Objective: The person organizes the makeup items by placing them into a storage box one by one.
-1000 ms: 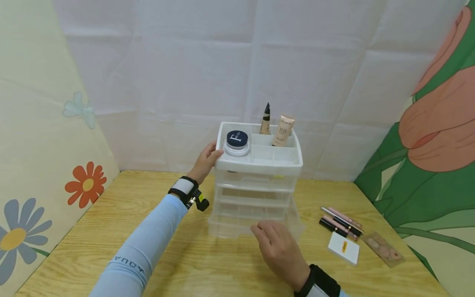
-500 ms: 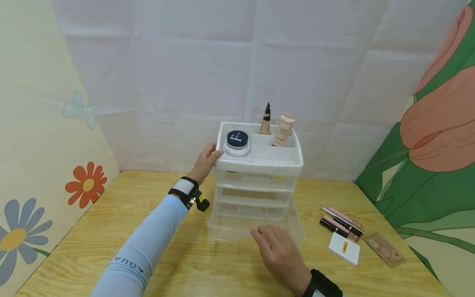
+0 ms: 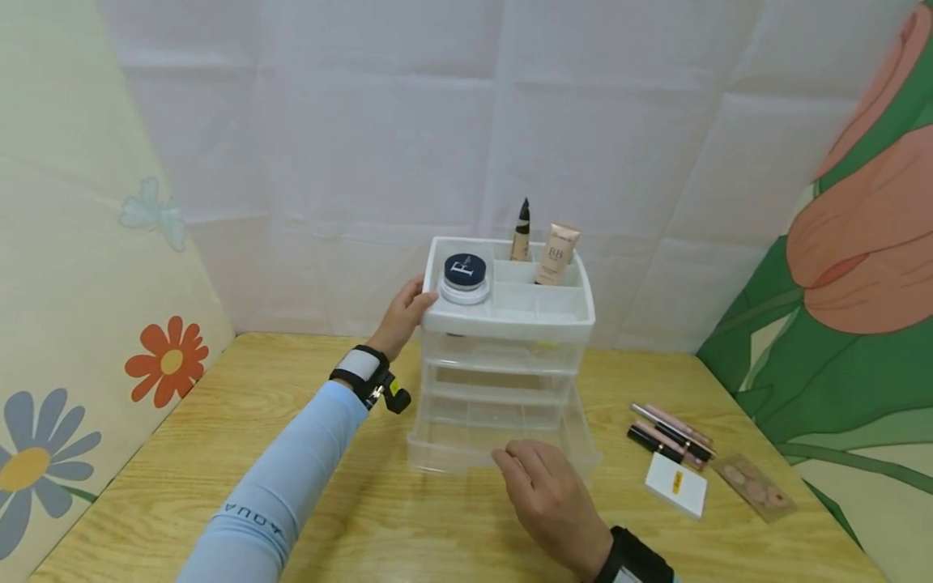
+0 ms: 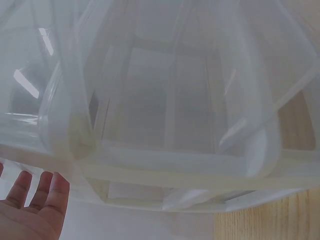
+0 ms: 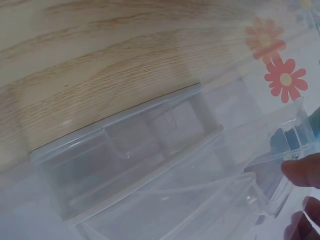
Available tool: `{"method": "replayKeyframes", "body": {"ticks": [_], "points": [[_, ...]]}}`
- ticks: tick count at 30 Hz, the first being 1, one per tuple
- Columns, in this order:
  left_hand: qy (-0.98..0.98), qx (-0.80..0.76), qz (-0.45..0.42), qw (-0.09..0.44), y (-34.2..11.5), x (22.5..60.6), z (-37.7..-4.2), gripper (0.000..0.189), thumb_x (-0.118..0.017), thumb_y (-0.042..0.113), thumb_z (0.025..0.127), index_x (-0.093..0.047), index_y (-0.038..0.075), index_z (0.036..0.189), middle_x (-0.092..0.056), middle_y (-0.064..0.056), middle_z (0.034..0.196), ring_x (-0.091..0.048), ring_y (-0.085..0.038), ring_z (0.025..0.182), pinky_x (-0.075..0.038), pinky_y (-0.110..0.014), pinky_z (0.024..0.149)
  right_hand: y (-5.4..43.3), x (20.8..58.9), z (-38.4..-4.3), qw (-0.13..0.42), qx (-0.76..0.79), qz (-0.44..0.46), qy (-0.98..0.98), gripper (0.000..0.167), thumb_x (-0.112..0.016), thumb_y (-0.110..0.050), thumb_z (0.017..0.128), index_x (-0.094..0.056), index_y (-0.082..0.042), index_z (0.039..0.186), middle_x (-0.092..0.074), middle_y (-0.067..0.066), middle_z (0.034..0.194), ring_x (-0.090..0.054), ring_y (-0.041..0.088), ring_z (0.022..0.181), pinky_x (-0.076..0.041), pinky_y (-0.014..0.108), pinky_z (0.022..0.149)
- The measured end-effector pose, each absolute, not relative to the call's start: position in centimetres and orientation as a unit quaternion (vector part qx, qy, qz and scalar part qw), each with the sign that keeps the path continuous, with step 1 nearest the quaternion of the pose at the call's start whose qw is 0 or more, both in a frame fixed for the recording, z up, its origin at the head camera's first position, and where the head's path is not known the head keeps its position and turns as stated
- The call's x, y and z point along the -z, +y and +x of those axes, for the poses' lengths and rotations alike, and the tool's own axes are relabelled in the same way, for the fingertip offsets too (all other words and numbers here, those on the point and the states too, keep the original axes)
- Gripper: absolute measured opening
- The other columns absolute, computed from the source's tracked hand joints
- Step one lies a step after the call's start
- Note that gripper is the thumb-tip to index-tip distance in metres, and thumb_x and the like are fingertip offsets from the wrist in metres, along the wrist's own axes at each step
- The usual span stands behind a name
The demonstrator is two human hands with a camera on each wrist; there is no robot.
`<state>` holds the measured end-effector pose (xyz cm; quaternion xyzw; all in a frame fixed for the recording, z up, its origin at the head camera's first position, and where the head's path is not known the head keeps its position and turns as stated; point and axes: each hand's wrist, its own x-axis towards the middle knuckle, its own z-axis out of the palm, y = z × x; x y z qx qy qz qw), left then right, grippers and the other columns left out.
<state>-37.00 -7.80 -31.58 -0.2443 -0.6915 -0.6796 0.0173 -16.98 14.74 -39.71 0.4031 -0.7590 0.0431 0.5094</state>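
White organizer (image 3: 510,328) upright on the table (image 3: 394,530), its lowest drawer (image 3: 443,460) standing out.

The left hand (image 3: 402,317) rests against the organizer's left side, fingers fairly straight, thumb at the top rim; the right hand (image 3: 557,506) is at the lowest drawer's front edge, fingers curled (whether they grip it, I cannot tell). A dark-lidded jar (image 3: 465,273) and a beige tube (image 3: 557,254) marked BB sit in the top compartments; well off to the right lie a white case (image 3: 676,484) and a palette (image 3: 754,487).
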Motion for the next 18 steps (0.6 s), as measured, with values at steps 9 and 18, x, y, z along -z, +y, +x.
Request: {"method": "replayKeyframes", "body": {"ticks": [9,18], "points": [[-0.692,0.679,-0.246,0.006,-7.7,31.5,-36.8,0.057,-0.043,0.023,0.101,-0.025,0.004,0.152,-0.038,-0.017,0.148,-0.043,-0.032,0.127,-0.040,-0.048,0.102,15.2,38.9,-16.3,0.467,-0.084,0.406,-0.781,0.032,-0.044,-0.021,0.101,-0.065,0.003,0.101,-0.060,0.011,0.093,-0.057,0.025,0.079,-0.050,0.038,0.069],[-0.687,0.683,-0.249,-0.009,-7.8,31.2,-37.0,0.058,-0.042,0.021,0.101,-0.024,0.002,0.152,-0.034,-0.020,0.150,-0.040,-0.036,0.130,-0.037,-0.050,0.104,16.3,35.9,-15.5,0.452,-0.098,0.380,-0.801,0.037,-0.046,-0.030,0.100,-0.065,0.002,0.104,-0.061,0.012,0.098,-0.059,0.027,0.084,-0.051,0.042,0.069]]}}
